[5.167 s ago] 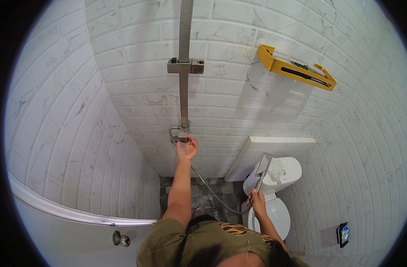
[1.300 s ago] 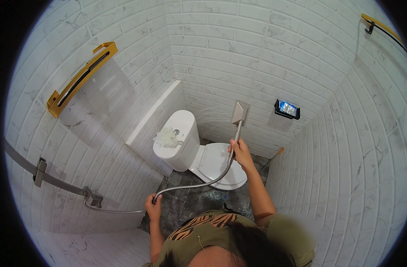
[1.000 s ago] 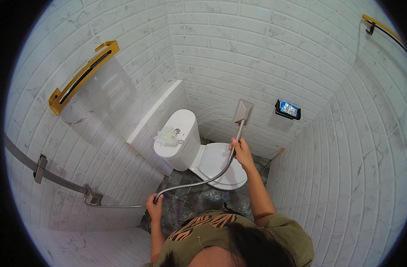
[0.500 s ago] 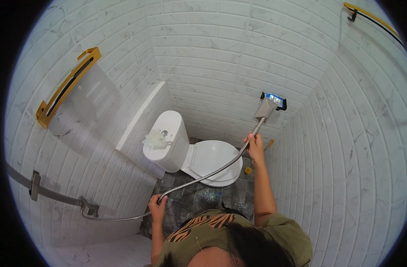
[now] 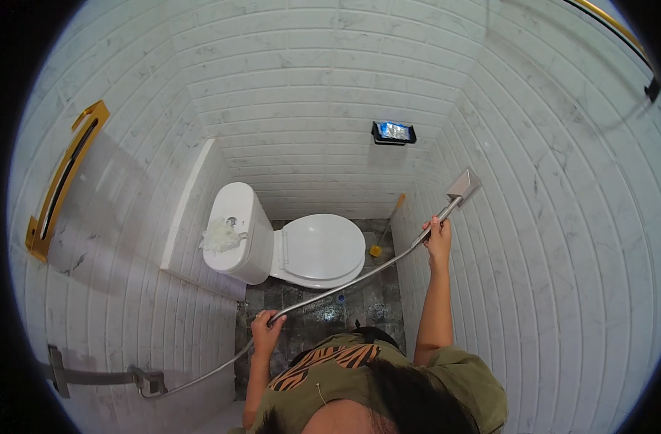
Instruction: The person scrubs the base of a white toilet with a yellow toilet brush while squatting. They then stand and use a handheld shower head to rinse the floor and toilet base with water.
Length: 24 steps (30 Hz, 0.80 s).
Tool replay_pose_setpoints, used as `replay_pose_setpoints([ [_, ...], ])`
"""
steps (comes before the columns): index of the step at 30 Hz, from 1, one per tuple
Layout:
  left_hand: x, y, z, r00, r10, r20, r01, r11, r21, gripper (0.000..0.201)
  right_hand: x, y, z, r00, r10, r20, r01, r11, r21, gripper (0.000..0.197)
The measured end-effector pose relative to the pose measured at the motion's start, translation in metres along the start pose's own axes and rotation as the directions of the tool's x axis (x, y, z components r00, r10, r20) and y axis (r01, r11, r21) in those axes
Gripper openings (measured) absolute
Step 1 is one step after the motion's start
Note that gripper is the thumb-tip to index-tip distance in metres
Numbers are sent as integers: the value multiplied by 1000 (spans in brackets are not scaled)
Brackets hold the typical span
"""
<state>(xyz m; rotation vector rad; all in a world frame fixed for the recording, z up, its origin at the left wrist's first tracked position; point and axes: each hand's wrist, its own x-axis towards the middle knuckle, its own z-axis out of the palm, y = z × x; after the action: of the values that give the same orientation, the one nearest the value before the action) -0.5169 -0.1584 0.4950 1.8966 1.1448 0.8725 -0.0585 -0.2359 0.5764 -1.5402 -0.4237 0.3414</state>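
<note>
My right hand (image 5: 438,239) is wrapped round the handle of a silver handheld shower head (image 5: 465,186), raised before the right tiled wall. Its square head tilts up and away, and no water shows coming from it. From the handle a metal shower hose (image 5: 345,283) runs down to the left. Lower down, my left hand (image 5: 267,331) is closed round this hose, left of my body. Beyond the hose stands a white toilet (image 5: 323,246) with its lid down. On the tank top lies a crumpled clear plastic bag (image 5: 223,236).
A black holder (image 5: 394,134) with a blue and silver packet hangs on the far wall. A brush with a yellow head (image 5: 375,251) leans in the right corner. Yellow-framed rails (image 5: 66,181) and a wall-mounted hose outlet (image 5: 151,380) sit left. The grey tile floor (image 5: 316,312) looks wet.
My right hand has moved the shower head rightward, from before the far wall to the right wall. The view has turned right. My left hand keeps its hold on the hose.
</note>
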Motion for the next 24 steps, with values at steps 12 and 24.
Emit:
replay_pose_setpoints([
  [12, -2, -13, 0, 926, 104, 363, -99, 995, -33, 20, -99, 2, -83, 977, -35, -210, 10, 993, -116, 20],
  [24, -49, 19, 12, 962, 63, 265, -65, 998, -1, 21, -100, 13, -115, 982, 34, -188, -43, 998, -46, 22],
])
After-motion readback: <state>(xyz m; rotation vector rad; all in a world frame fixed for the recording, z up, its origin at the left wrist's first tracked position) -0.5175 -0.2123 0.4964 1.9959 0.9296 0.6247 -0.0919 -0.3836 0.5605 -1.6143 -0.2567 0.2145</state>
